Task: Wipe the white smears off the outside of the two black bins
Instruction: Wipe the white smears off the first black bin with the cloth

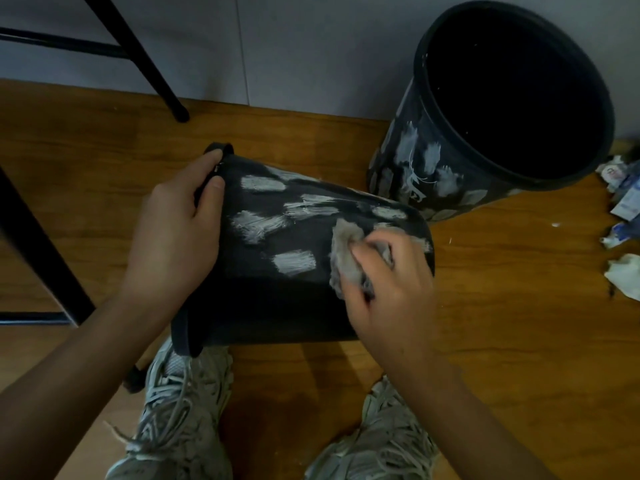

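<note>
A black bin [277, 299] lies on its side on the wooden floor in front of me, its rim to the left and several white smears [294, 261] across its upper side. My left hand [176, 230] grips the rim. A grey cloth [346, 258] is pressed against the bin near its base, held by my right hand [388, 289]. A second black bin [433, 168] stands upright at the back right, its outside covered in several white smears.
Black metal furniture legs [162, 88] stand at the left and back left. Crumpled paper scraps [623, 275] lie on the floor at the right edge. My two grey shoes [183, 410] are below the lying bin. A grey wall [311, 46] runs along the back.
</note>
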Demonstrator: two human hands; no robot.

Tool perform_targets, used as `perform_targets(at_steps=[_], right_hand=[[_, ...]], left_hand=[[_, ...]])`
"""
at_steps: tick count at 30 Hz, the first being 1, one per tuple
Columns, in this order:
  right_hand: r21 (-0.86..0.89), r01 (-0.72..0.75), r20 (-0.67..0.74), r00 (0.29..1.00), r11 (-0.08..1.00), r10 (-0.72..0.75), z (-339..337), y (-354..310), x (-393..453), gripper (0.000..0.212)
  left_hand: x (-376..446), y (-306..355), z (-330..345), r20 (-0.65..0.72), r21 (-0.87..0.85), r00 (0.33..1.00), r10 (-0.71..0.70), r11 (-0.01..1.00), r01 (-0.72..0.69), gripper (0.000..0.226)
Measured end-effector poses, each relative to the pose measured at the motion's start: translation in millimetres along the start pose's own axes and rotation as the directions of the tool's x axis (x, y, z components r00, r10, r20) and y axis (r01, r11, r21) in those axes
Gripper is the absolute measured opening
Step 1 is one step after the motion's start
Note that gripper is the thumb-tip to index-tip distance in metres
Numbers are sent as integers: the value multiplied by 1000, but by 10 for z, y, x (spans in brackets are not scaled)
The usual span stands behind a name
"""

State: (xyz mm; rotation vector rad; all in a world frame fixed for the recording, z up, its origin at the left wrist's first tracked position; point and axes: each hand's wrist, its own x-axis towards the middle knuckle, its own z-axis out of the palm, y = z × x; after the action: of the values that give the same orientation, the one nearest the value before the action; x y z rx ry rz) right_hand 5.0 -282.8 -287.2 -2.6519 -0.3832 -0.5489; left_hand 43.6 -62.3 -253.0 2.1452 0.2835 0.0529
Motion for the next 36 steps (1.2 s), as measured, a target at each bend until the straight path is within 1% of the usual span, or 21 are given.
perform_targets(at_steps=[3, 6, 10, 13, 15, 18, 20, 23, 26, 29, 31, 32, 36], right_hand=[[3, 62, 43, 997, 998, -62, -37, 28, 11, 17], [-43, 15, 95, 995, 999, -11, 0, 21, 306, 18], [-49, -47, 81, 995, 998, 51, 34, -28, 324, 16], [14, -14, 80, 997, 1000, 12, -6, -52, 104, 19], [39, 28, 96, 995, 999, -32, -36, -63, 20, 17], [13, 48, 162, 986, 999, -49, -64, -52, 156, 13], [-30, 37, 177, 984, 999, -31, -43, -49, 346, 16], [-52, 28, 128, 992, 998, -21, 29, -72, 439, 18], [-15, 23, 52, 998, 1000, -22, 41, -98, 128, 14], [-41, 67, 27, 997, 997, -66, 19, -113, -159, 17], [-58, 89, 21, 996, 994, -88, 31, -98, -115, 17], [-59, 75, 13, 997, 995, -74, 40, -101, -48, 16], [-50, -64, -6, 998, 997, 63, 53, -159, 130, 17]], left_hand=[[-27, 6, 5, 1, 8, 1000, -7, 1000, 7, 41], [-60, 30, 19, -14, 1, 1000, -24, 1000, 24, 42], [-62, 11, 22, -20, -1, 999, -32, 999, 32, 41], [-39, -1, 21, -16, 4, 999, -30, 1000, 30, 41], [-27, -6, 16, -8, 11, 1000, -19, 1000, 19, 41], [-7, -2, 12, 3, 5, 1000, -19, 1000, 19, 40], [0, 1, 14, 5, 5, 1000, -15, 1000, 15, 40], [13, -7, 14, 0, 13, 1000, -13, 1000, 13, 40], [16, -12, 19, -7, 30, 1000, -11, 999, 11, 40], [4, -15, 15, -7, 39, 1000, -4, 999, 4, 40], [15, -8, 17, -3, 35, 1000, 0, 999, 0, 40], [26, -4, 15, 0, 31, 1000, 0, 1000, 0, 40], [53, -20, 5, -1, 12, 1000, -8, 1000, 8, 40]])
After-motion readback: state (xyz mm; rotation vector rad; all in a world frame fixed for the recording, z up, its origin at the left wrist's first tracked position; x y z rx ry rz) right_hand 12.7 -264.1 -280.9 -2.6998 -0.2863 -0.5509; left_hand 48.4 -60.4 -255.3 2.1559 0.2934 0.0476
